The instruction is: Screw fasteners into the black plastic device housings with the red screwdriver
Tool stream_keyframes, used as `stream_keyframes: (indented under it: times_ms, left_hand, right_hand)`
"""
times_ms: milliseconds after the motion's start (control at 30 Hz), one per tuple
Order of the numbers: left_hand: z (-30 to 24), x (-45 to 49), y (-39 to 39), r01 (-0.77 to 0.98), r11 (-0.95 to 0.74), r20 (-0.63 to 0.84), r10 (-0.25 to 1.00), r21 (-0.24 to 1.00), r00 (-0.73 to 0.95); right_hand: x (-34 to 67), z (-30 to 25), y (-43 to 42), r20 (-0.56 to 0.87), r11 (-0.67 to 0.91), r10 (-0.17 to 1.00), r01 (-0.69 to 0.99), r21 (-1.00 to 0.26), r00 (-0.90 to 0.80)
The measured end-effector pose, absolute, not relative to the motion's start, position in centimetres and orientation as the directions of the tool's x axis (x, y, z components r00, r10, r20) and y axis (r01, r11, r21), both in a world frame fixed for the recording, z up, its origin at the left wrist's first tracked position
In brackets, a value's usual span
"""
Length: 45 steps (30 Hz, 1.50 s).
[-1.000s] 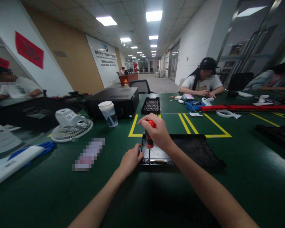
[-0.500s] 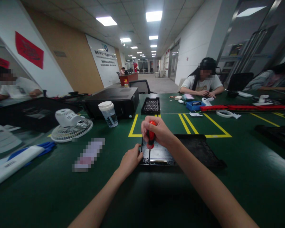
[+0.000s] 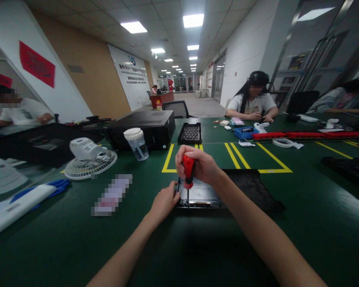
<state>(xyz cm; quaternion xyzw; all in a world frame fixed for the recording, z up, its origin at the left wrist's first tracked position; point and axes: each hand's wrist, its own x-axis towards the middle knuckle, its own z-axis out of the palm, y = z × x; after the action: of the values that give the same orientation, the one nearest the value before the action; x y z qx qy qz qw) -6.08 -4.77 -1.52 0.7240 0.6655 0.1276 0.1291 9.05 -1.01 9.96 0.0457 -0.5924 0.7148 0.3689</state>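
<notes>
My right hand [image 3: 199, 163] is wrapped round a screwdriver [image 3: 188, 167] with a red and black handle. The shaft points down, upright, onto the near left part of a flat silver panel [image 3: 202, 192] with dark edges; whether its tip sits in a screw is too small to tell. My left hand [image 3: 166, 198] grips the panel's left edge, its thumb at the near corner and its fingers along the side. A black plastic tray-like casing [image 3: 251, 189] lies under or against the panel at the right; my right forearm hides where they join.
Beyond stand a black computer case [image 3: 143, 123], a lidded clear cup [image 3: 137, 144] and a black tray of small round parts [image 3: 190, 133]. To the left lie a white fan [image 3: 89, 159] and a blurred-out flat item [image 3: 112, 195]. A co-worker [image 3: 253, 99] sits across the green table.
My right hand and the screwdriver handle have shifted slightly left, and the grip has turned a little. My left hand and the panel have stayed put.
</notes>
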Motion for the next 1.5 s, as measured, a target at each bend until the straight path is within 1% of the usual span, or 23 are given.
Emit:
stream_keyframes:
  times_ms: [233,900,1133,1500]
  left_hand:
    - [-1.62,-6.18,-4.74,0.924,-0.099,0.035,0.995,0.369,0.092]
    - [-0.90,-5.91,-4.88,0.921,-0.059,-0.014,0.997,0.384,0.070]
    - [-1.16,-6.08,-4.84,0.920,-0.092,0.021,0.996,0.382,0.090]
    - [-0.80,-5.94,-4.99,0.924,-0.063,-0.012,0.997,0.377,0.073]
  right_hand:
    - [9.40,10.13,-1.00,0.500,0.014,0.432,-0.549,-0.836,-0.751]
    - [9.88,10.39,-1.23,0.458,0.025,0.431,-0.497,-0.868,-0.778]
    - [9.90,10.38,-1.16,0.472,0.024,0.427,-0.512,-0.859,-0.772]
    - [10.08,10.59,-1.25,0.447,0.046,0.450,-0.480,-0.876,-0.773]
